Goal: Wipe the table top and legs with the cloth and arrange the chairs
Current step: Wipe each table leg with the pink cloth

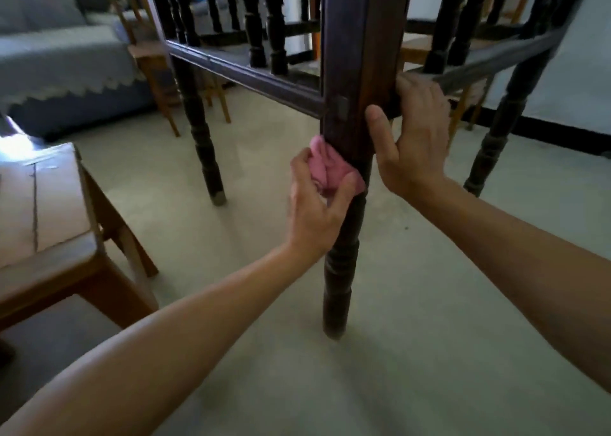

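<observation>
Pink cloth, bunched into a small wad, sits mid-frame in the left hand. The thumb and fingers curl round it from either side and press it against the near table leg, about where the square upper section gives way to the turned part. Just to the right and a little higher, the right hand clasps the same leg. Its thumb lies up the front face and its fingers wrap behind at the joint with the side rail; it holds no cloth.

We take this as the leg-wiping step, with the turned lower length down to the floor left to do.

Further out, a long rail runs toward the upper left to a second dark leg. Light wooden chair legs show behind it. A wooden seat fills the lower left, and a grey sofa the upper left.

We see three ways this could go wrong. The wad is small and loosely pinched, so the rings and grooves of the turned section could snag it and pull it free. It could also ride over the grooves and leave dust in them. A hard downward stroke against the bracing right hand might shift the table on the smooth floor toward the chairs behind. The left forearm passes near the corner of the wooden seat and could knock it.
</observation>
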The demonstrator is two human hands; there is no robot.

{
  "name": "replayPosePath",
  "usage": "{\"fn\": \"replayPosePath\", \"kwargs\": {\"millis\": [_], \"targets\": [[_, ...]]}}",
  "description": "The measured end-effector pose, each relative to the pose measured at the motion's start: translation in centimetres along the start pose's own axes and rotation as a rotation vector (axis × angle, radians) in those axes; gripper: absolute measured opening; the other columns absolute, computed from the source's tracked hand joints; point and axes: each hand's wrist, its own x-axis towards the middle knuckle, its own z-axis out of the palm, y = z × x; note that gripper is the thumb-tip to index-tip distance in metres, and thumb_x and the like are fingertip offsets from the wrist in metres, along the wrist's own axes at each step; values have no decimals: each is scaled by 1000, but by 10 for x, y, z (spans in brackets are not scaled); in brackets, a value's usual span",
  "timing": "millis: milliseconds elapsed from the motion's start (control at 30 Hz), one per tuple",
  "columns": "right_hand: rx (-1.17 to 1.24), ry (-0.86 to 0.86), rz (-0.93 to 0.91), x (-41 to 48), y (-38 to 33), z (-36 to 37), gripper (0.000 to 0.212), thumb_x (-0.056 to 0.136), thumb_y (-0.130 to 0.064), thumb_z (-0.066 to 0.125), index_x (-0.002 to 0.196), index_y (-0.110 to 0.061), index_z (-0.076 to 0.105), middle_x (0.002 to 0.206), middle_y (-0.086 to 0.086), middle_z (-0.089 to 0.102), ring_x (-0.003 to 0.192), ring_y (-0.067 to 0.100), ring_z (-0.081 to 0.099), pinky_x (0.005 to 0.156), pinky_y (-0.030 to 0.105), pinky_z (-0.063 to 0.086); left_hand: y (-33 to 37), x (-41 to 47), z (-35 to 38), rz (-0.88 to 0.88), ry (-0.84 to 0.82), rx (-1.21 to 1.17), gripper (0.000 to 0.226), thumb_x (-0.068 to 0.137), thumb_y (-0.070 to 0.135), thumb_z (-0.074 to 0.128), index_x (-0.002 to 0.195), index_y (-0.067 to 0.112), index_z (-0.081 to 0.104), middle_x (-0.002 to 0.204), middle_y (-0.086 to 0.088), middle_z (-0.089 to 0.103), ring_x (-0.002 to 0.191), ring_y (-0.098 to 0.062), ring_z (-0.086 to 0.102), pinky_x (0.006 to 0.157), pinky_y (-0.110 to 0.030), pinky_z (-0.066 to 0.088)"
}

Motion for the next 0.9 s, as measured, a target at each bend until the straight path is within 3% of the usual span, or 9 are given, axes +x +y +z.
{"fn": "replayPosePath", "kwargs": {"millis": [167, 300, 400, 467, 567, 700, 733, 767, 900], "targets": [[-46, 9, -15, -3, -1, 4, 68, 98, -58, 27, 127, -3, 55, 127, 15, 57, 123, 28, 49, 106, 42, 34, -18, 6, -6, 211, 17, 139, 29, 91, 18, 54, 111, 29, 37, 100, -4, 51, 86, -19, 56, 70, -36, 54], [-106, -21, -61, -6, 5, 3, 74, 98, -61, 24, 134, -2, 49, 135, 16, 52, 130, 30, 44, 110, 47, 32, -56, -12, -30, 186, -238, 298, 24, 86, -3, 57, 103, 11, 46, 95, -4, 52, 75, -15, 59, 63, -38, 55], [-135, -33, -76, -7, 5, 3, 76, 98, -62, 21, 137, -2, 47, 139, 17, 50, 134, 31, 41, 111, 50, 31, -42, 7, -38, -83, -4, 17, 18, 91, -9, 52, 100, 4, 44, 82, -6, 55, 68, -2, 64, 61, -18, 55], [-153, -38, -53, -8, 2, 5, 77, 98, -62, 19, 139, -3, 45, 141, 17, 48, 136, 31, 39, 112, 51, 29, -20, 37, -38, -162, 161, -58, 19, 92, -1, 55, 104, 8, 44, 83, 0, 55, 67, 3, 62, 60, -15, 52], [-131, -28, -5, -9, -2, 8, 77, 98, -61, 19, 141, -3, 42, 143, 17, 45, 138, 29, 36, 113, 48, 28, -2, 29, -20, 75, 97, 24, 27, 88, -1, 58, 104, 18, 45, 92, -3, 53, 78, -11, 61, 64, -25, 54], [-141, -26, -33, -10, -1, 5, 77, 99, -60, 19, 141, 0, 42, 143, 18, 46, 137, 30, 37, 112, 48, 30, -33, -34, -15, 562, -247, 336, 20, 79, -7, 56, 91, 8, 57, 103, -11, 51, 102, -21, 47, 85, -27, 45], [-150, -31, -37, -11, -1, 4, 78, 99, -60, 19, 142, 0, 41, 144, 18, 45, 138, 31, 37, 112, 48, 30, -42, -32, -23, 592, -313, 315, 15, 80, -7, 56, 87, 5, 60, 103, -12, 52, 103, -22, 48, 85, -29, 46], [-156, -34, -37, -12, -2, 4, 78, 99, -59, 19, 144, 1, 39, 146, 18, 43, 140, 30, 35, 113, 48, 30, -46, -24, -29, 550, -300, 252, 13, 81, -7, 56, 86, 4, 61, 103, -11, 53, 103, -22, 51, 84, -32, 47], [-148, -60, 5, -20, -6, 7, 78, 99, -57, 19, 151, 1, 24, 157, 20, 27, 148, 29, 21, 120, 45, 20, -23, 24, -32, 91, 137, 103, 36, 80, -4, 66, 106, 17, 54, 101, 1, 48, 91, -13, 57, 70, -35, 56]]}}
